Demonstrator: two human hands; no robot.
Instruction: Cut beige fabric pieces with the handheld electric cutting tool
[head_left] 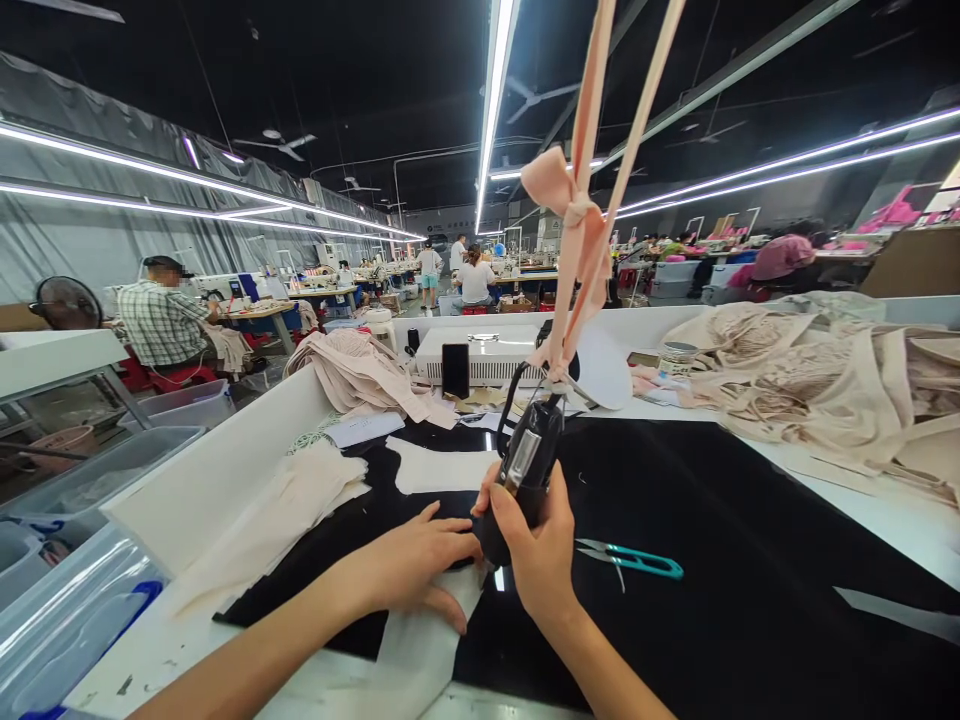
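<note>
My right hand [536, 550] is wrapped round a black handheld electric tool [534, 450], its kind not clear, with a metal plate on its side. Peach fabric strips [576, 220], knotted together, hold the tool from above. Its lower end points down at the black work surface [645, 480]. Beside it, my left hand [420, 560] lies with fingers spread over a pale cream fabric piece [427, 650], fingertips close to the tool's tip. Another cut cream piece [442, 470] lies flat just beyond. Right of my right hand are teal-handled thread snips [637, 560].
Stacked cream pieces [285, 520] lie at left, with a beige fabric pile [345, 370] behind. A larger beige heap [832, 380] covers the right side. A phone [455, 370] leans against a white box [487, 350]. Plastic bins [97, 480] stand left; people sew beyond.
</note>
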